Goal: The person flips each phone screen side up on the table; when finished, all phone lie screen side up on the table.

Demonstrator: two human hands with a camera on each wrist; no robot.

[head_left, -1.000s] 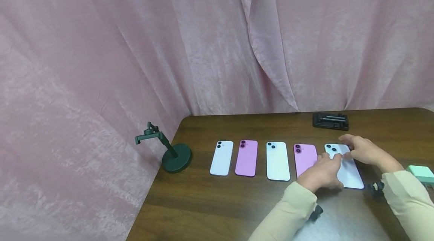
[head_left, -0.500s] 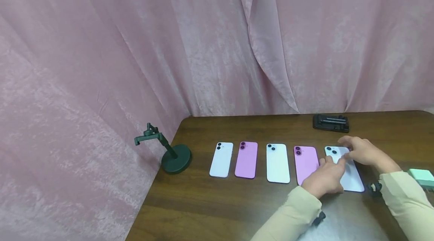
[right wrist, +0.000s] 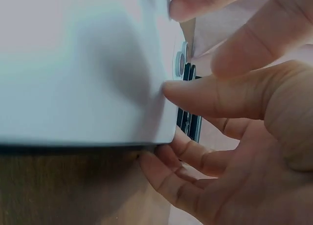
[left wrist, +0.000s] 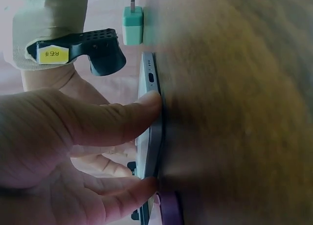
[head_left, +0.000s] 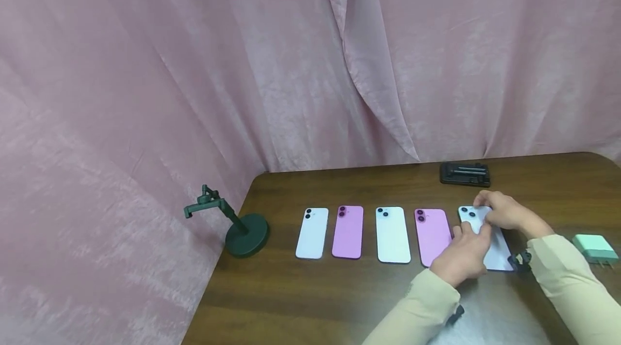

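Note:
A white phone (head_left: 499, 254) lies camera side up at the right end of a row of phones. In the left wrist view its bottom edge (left wrist: 151, 78) with the charging port faces the camera. My left hand (head_left: 463, 256) grips it at the near left, thumb on the bottom edge and fingertips along the left side. My right hand (head_left: 508, 211) holds the far right corner, its thumb on the phone's back (right wrist: 98, 88) near the camera lenses and its other fingers around the edge. Beside it lies a purple phone (head_left: 433, 234), partly covered by my left hand.
Leftward lie a white phone (head_left: 394, 234), a purple phone (head_left: 347, 232) and another white phone (head_left: 312, 233). A dark green jointed stand (head_left: 246, 234) stands at the table's left edge. A flat black device (head_left: 464, 174) sits at the back, a mint green charger plug (head_left: 594, 248) right.
My head view has shifted slightly. The right hand has moved a little left over the white phone's far end. The left hand has kept its place on the phone, which lies nearly as before.

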